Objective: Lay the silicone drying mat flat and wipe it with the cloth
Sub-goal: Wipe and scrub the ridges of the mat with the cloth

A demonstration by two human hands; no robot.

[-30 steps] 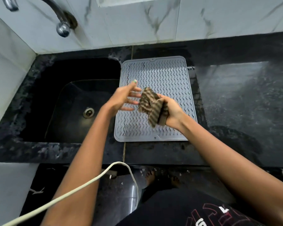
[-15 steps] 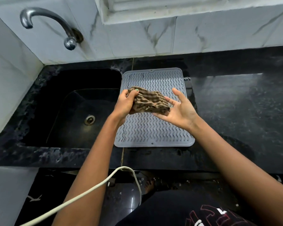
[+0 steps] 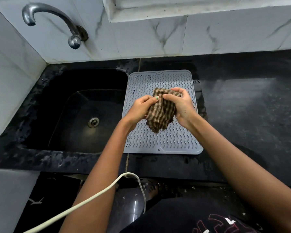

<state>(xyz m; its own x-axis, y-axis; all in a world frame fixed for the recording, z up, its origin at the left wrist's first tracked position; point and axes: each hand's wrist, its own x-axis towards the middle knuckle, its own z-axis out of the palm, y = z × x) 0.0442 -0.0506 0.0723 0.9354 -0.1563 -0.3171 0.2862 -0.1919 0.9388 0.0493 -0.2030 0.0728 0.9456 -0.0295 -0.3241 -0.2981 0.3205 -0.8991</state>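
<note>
Both the left hand (image 3: 141, 108) and right hand (image 3: 181, 105) gripped the bunched checked cloth (image 3: 161, 111) above the flat silicone drying mat (image 3: 160, 140) beside the sink (image 3: 84, 115); wiping unanchored risked sliding the mat.

Grey mat (image 3: 160, 142) flat — checked cloth (image 3: 161, 113) bunched

No legible text, brand, no. or sign anywhere. Only red-and-white lettering on dark garment (image 3: 208, 222) at bottom edge, cut off by frame, can't be read. Mat (image 3: 160, 143), cloth (image 3: 161, 113), tap (image 3: 57, 15), worktop (image 3: 242, 106): no labels or markings w/ letters seen.
</note>
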